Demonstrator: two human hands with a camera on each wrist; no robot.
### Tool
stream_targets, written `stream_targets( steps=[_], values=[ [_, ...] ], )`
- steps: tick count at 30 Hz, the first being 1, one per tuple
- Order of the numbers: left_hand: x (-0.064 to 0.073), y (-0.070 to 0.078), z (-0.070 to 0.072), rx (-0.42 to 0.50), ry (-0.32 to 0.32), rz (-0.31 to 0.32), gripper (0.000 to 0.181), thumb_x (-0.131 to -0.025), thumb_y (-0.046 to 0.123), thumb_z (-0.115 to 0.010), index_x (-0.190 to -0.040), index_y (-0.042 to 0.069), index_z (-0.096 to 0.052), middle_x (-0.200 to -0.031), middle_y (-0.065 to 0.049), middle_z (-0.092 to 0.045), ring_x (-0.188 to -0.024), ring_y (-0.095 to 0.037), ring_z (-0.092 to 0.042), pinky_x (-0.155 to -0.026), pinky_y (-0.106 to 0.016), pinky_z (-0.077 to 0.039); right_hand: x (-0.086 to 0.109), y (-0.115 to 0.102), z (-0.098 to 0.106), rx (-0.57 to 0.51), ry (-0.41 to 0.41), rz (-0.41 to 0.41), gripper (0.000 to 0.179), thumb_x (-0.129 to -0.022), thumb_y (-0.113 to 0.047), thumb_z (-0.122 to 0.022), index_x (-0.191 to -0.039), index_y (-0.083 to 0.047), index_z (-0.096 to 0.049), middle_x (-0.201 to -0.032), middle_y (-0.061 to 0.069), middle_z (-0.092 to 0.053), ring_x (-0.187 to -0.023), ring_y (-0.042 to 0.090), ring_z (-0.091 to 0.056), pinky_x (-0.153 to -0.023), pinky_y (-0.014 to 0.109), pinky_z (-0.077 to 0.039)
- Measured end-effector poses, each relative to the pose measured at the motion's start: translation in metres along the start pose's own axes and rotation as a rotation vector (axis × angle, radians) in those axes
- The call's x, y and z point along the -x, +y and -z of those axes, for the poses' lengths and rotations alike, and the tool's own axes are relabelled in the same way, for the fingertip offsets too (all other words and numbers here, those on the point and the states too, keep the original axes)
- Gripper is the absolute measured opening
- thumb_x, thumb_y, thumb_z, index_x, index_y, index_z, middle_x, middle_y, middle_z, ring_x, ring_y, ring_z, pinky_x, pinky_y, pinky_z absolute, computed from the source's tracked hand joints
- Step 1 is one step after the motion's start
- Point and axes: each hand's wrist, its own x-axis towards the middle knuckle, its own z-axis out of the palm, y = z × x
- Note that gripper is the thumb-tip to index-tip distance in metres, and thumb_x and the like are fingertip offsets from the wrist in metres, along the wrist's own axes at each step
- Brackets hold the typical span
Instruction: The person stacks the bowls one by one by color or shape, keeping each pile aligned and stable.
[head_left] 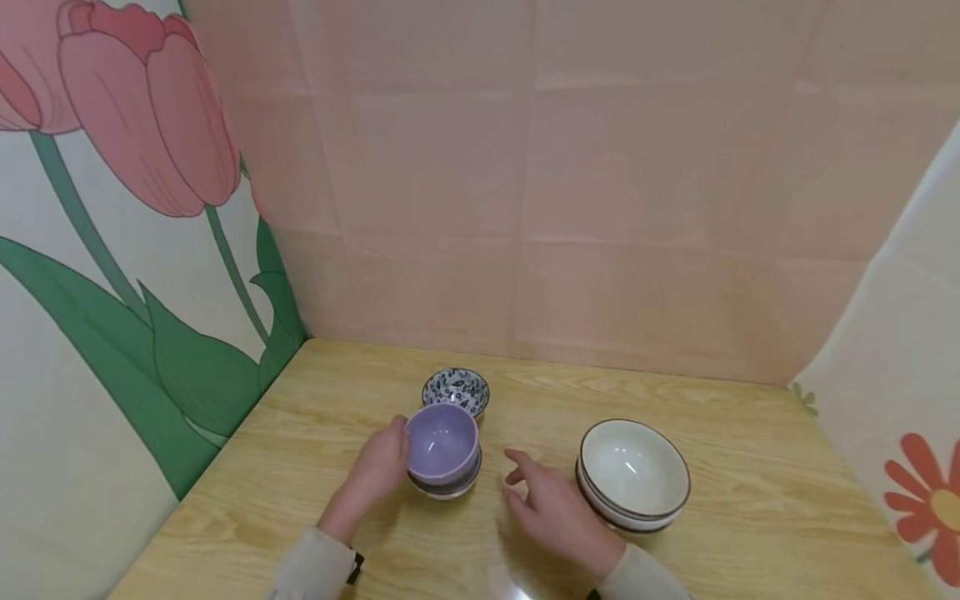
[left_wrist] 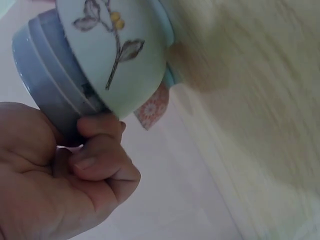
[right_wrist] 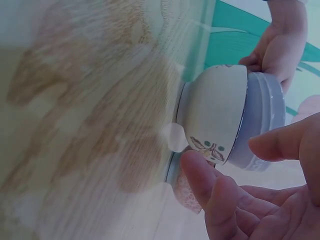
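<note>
Bowl in glossy lavender glaze [head_left: 442,446] left of centre over the table [head_left: 765,467], partly within the mouth of a dark-rimmed pale bowl [left_wrist: 130,75] beneath; fully seated or slightly raised, cannot tell. Left grip [head_left: 382,462] grasping the lavender wall from the left, fingers bent against it above the pale rim, presumably for control from one flank with the mouth unobstructed. Right grip [head_left: 555,508] released, holding nothing, thumb and fingers parted, near the stack on its right with bare table between; judged a ready position for support from that side. Just behind, small bowl with dark floral interior [head_left: 453,387], partly masked by the lavender rim. Well apart to the right, white dark-rimmed bowl [head_left: 636,467] nested on a similar bowl [head_left: 637,523], likely for compactness and stability.

From the head view: mainly interiors, plus the white pair, absent from both wrist views. From the left wrist view: brown leaf sprig with yellow berries on the pale exterior, ribbed lavender wall and finger contact, not legible from above. From the right wrist view: pale bowl's foot at the table surface, and reddish outer pattern beyond, presumably on the floral bowl. Apparent overlap of right fingers and stack there attributable to viewing angle, given the gap overhead.
</note>
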Motion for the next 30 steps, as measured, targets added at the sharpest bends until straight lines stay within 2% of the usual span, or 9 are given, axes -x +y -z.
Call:
stream_targets(
  steps=[5, 12, 18, 22, 28, 30],
  values=[
    [-0.001, 0.000, -0.007, -0.039, 0.002, 0.037, 0.030, -0.102, 0.009, -0.047, -0.124, -0.010, -0.056, -0.106, -0.029, -0.068, -0.097, -0.042, -0.067, -0.084, -0.051, -0.057, -0.001, -0.002, -0.001, -0.002, -0.002, -0.010, 0.048, -0.093, -0.013, -0.065, -0.138, -0.001, -0.052, -0.101, 0.006, -0.074, -0.059, -0.005, -0.053, -0.054, 0.021, -0.047],
    [0.000, 0.001, -0.012, -0.112, -0.013, 0.028, 0.031, -0.102, 0.012, -0.048, -0.124, -0.008, -0.058, -0.104, -0.025, -0.069, -0.094, -0.039, -0.067, -0.082, -0.051, -0.056, -0.002, -0.003, -0.001, -0.025, -0.008, -0.047, 0.050, -0.093, -0.012, -0.064, -0.140, -0.002, -0.051, -0.102, 0.003, -0.072, -0.059, -0.004, -0.052, -0.053, 0.020, -0.046],
    [-0.003, 0.004, -0.013, -0.134, -0.020, 0.018, 0.032, -0.103, 0.013, -0.048, -0.125, -0.008, -0.057, -0.106, -0.024, -0.069, -0.094, -0.039, -0.067, -0.082, -0.050, -0.056, -0.005, -0.001, 0.000, -0.046, -0.007, -0.053, 0.050, -0.093, -0.011, -0.065, -0.140, -0.001, -0.050, -0.099, 0.001, -0.071, -0.059, -0.004, -0.053, -0.053, 0.020, -0.047],
    [-0.006, 0.009, -0.014, -0.142, -0.023, 0.010, 0.032, -0.102, 0.012, -0.048, -0.124, -0.009, -0.057, -0.103, -0.024, -0.069, -0.091, -0.038, -0.067, -0.080, -0.049, -0.057, -0.007, -0.003, 0.000, -0.065, 0.009, -0.082, 0.049, -0.096, -0.014, -0.064, -0.141, -0.002, -0.050, -0.097, -0.003, -0.070, -0.058, -0.002, -0.052, -0.052, 0.021, -0.046],
    [-0.007, 0.017, -0.024, -0.108, -0.070, -0.021, 0.042, -0.100, 0.012, -0.049, -0.132, -0.014, -0.051, -0.107, -0.027, -0.067, -0.093, -0.038, -0.067, -0.081, -0.048, -0.057, -0.010, -0.009, 0.001, -0.070, 0.065, -0.144, 0.044, -0.104, -0.026, -0.054, -0.143, -0.008, -0.051, -0.093, -0.009, -0.065, -0.068, 0.001, -0.054, -0.064, 0.025, -0.048],
    [-0.007, 0.020, -0.027, -0.088, -0.077, -0.047, 0.038, -0.098, 0.011, -0.050, -0.126, -0.015, -0.054, -0.099, -0.024, -0.068, -0.086, -0.035, -0.067, -0.077, -0.047, -0.057, -0.011, -0.009, 0.001, -0.066, 0.081, -0.168, 0.044, -0.105, -0.029, -0.052, -0.143, -0.008, -0.051, -0.091, -0.009, -0.064, -0.069, 0.002, -0.053, -0.065, 0.026, -0.047]
  ],
)
